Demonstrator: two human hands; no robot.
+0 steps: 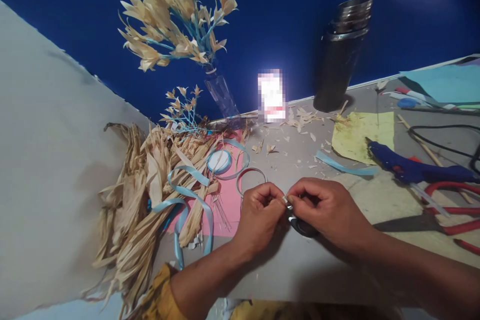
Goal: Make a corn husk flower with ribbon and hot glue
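Low over the table, my left hand [263,212] and my right hand [325,206] meet fingertip to fingertip, both pinched closed. Between them shows a small whitish piece [285,201], too small and covered to name. Beneath the right hand lies a black rounded object [303,227] with a shiny edge, partly hidden. Just beyond the left hand is a ring-shaped roll [252,176]. To its left, a roll of light blue ribbon [219,161] rests on pink paper [229,195], with loose ribbon trailing over dried husks [138,210].
Husk flowers stand in a clear bottle [222,92], by a smaller flower bunch [184,110]. A dark flask [340,60] stands at the back. On the right are a blue glue gun [405,162], red-handled scissors [450,210], yellow paper [365,132] and a ribbon strip [345,165].
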